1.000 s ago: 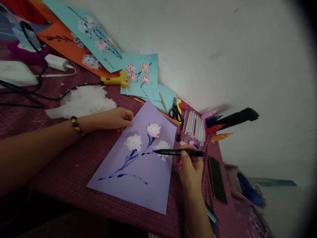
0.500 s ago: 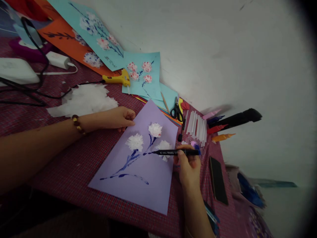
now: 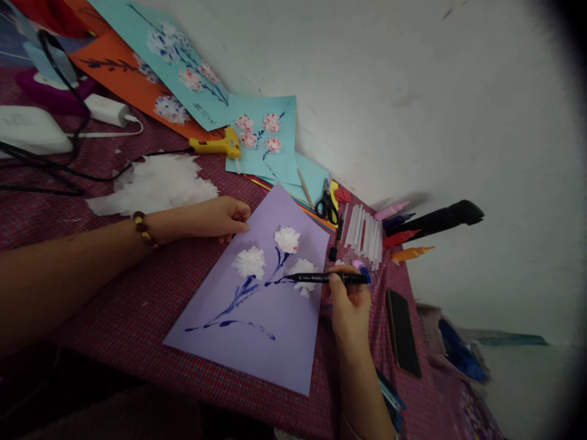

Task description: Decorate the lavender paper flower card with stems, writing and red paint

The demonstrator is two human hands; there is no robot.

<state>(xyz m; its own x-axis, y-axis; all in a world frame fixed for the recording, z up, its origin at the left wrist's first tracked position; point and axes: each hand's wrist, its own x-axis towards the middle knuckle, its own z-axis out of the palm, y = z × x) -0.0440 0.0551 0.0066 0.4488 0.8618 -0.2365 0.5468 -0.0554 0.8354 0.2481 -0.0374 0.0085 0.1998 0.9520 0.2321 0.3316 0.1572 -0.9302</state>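
A sheet of purple paper (image 3: 275,366) lies at a slant on the checked cloth, bearing dark blue painted stems (image 3: 238,299) and several white ruffled paper flowers (image 3: 249,263). My right hand (image 3: 348,305) is closed round a black marker (image 3: 316,278) with a blue end. The marker lies across the rightmost flower (image 3: 302,269), its tip near the blue stem; whether it touches the paper is hard to see. At the sheet's upper left edge, my left hand (image 3: 224,218) has its fingers curled and pinches the paper's margin.
White paper pieces (image 3: 160,183) are heaped left of the sheet, with a yellow glue gun (image 3: 217,145) behind. Scissors (image 3: 326,205), a pencil (image 3: 305,188) and white glue sticks (image 3: 364,237) lie beyond. A phone (image 3: 403,333) sits at right. Finished flower pictures (image 3: 266,159) lean against the wall.
The marker's tip has shifted slightly right and up along the stem, and a little more blue shows near the rightmost flower. My left hand stays in place.
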